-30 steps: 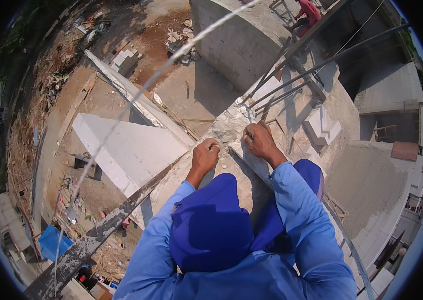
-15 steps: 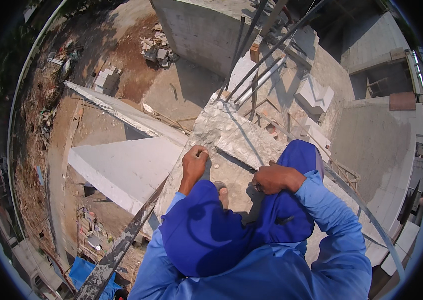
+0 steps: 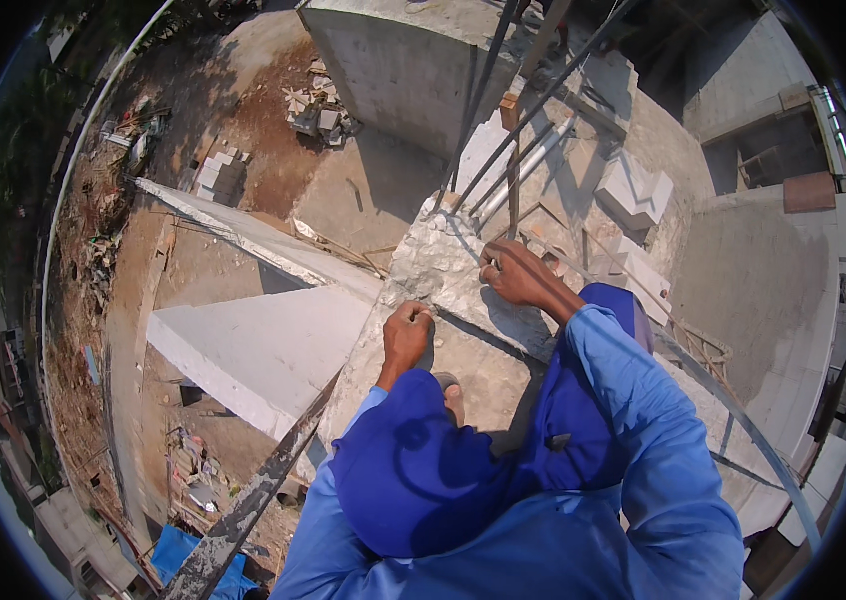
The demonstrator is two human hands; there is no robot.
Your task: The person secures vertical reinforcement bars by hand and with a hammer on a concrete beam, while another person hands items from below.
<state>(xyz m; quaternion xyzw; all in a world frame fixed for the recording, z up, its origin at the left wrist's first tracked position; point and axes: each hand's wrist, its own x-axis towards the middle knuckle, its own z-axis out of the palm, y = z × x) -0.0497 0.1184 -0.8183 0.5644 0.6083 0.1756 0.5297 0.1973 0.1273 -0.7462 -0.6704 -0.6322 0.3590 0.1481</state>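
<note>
My left hand point(image 3: 407, 335) is closed, fingertips pressed together, just above the near edge of a rough, broken concrete patch point(image 3: 430, 258). What its fingers hold, if anything, is too small to make out. Farther forward and to the right, my right hand point(image 3: 515, 272) is curled in a pinch above the same concrete, its fingertips hiding whatever may be between them. A dark gap point(image 3: 488, 332) runs along the edge of the rough concrete, in front of my knees. Part of my foot point(image 3: 454, 400) shows on the concrete between my bent legs.
Dark steel bars point(image 3: 503, 130) rise from the concrete ahead, beside white pipes point(image 3: 526, 170). White blocks point(image 3: 633, 190) lie to the right. A pale wall point(image 3: 253, 340) and a slanted dark beam point(image 3: 253, 490) stand at left, above a drop to the ground.
My right hand has moved forward and left, from beside my right knee to over the rough concrete. The left hand stays near the same spot, still closed.
</note>
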